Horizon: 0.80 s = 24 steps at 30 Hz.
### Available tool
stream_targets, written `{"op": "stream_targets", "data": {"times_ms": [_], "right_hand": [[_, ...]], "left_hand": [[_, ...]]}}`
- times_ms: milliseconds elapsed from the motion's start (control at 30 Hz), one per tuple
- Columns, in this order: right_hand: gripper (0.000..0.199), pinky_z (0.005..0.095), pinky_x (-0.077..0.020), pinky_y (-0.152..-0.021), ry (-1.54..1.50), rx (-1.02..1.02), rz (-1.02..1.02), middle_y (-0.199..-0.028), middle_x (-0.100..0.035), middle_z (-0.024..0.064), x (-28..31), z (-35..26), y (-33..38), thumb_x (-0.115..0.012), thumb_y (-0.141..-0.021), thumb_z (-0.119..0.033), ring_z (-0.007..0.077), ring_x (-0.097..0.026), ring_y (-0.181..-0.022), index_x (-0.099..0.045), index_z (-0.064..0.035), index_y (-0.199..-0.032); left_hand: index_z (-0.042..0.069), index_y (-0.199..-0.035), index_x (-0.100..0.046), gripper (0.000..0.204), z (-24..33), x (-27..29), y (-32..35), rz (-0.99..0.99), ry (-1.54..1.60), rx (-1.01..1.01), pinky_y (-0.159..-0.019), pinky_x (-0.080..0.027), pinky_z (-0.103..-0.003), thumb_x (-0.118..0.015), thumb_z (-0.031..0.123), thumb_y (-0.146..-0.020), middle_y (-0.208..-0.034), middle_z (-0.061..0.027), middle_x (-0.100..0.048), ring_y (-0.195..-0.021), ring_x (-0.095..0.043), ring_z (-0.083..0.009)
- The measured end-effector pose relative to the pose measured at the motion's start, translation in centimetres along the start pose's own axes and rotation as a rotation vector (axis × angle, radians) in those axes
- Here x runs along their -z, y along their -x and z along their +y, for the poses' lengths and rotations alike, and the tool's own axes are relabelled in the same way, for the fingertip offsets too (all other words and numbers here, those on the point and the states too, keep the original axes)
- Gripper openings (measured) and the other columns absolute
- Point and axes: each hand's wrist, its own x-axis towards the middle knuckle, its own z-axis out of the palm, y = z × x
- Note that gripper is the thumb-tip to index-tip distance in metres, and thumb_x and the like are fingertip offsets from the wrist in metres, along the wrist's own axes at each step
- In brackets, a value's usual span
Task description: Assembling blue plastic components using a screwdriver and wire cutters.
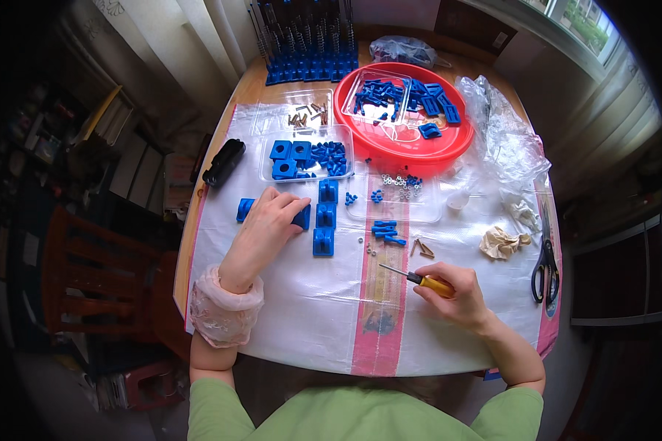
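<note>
Green shirt lies nearest. Before the red tray, the right hand grips a screwdriver by its handle, seemingly keeping its shaft free; left hand pinches a blue block, left of the tray.

No writing can be read. Far beyond the right hand, a small pale label sits on a brown board, its print too small to make out. Just left of that hand and nearer the body, a dark patch marks the tablecloth, too blurred to show letters.
</note>
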Motion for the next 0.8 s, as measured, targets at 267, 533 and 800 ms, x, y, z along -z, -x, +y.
{"op": "stream_targets", "data": {"times_ms": [267, 533, 800], "right_hand": [[0.025, 0.0325, -0.0575, -0.068, -0.003, 0.014, 0.026, -0.090, -0.075, 0.0136, -0.1, 0.4, 0.2, -0.080, -0.082, -0.006, 0.0260, -0.074, -0.078, -0.071, -0.0014, -0.105], [0.023, 0.0281, -0.0536, -0.064, -0.031, -0.065, 0.147, -0.082, -0.072, 0.0127, 0.2, 0.3, -0.3, -0.078, -0.086, -0.005, 0.0154, -0.071, -0.073, -0.069, -0.0001, -0.107], [0.024, 0.0312, -0.0510, -0.063, -0.121, -0.083, 0.299, -0.085, -0.068, 0.0145, -0.7, 2.8, 0.2, -0.068, -0.093, 0.000, 0.0203, -0.069, -0.072, -0.056, -0.0005, -0.114]], "left_hand": [[0.004, -0.128, -0.063, 0.054, 0.9, 3.0, 0.1, 0.076, 0.056, -0.002, -0.093, -0.050, -0.037, -0.081, 0.003, -0.077, -0.110, -0.0116, -0.068, -0.104, -0.061, -0.0285], [0.008, -0.113, -0.067, 0.043, 7.7, 2.0, 1.2, -0.083, 0.323, -0.268, -0.083, -0.055, -0.036, -0.084, 0.008, -0.074, -0.112, -0.0061, -0.070, -0.094, -0.065, -0.0261], [0.005, -0.112, -0.066, 0.043, 9.7, -2.7, 1.2, -0.103, 0.200, -0.277, -0.088, -0.054, -0.036, -0.083, 0.012, -0.074, -0.113, -0.0071, -0.068, -0.100, -0.064, -0.0248]]}}
